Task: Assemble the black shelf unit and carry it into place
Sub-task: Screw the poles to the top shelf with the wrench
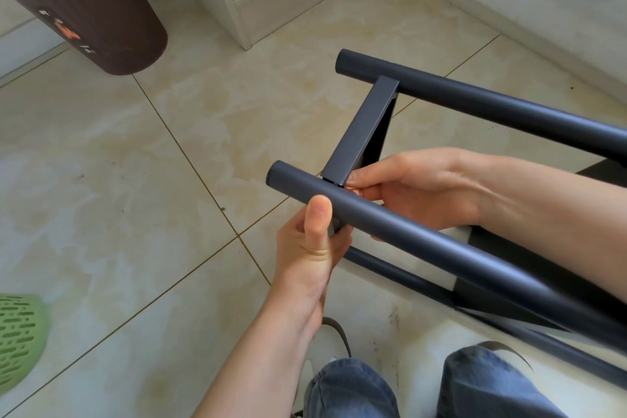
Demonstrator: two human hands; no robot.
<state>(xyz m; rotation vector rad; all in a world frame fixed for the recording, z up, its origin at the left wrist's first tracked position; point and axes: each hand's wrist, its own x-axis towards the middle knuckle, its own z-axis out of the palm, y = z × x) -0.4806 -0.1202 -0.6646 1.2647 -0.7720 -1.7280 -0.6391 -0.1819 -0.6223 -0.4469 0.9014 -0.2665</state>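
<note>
Both hands worked at the near corner of the black shelf frame (441,248) above the tiled floor (135,163).

Head view: the left hand (312,248) gripped the near tube, thumb on top; the right hand (417,187) pinched at the crossbar (363,129) joint.
</note>
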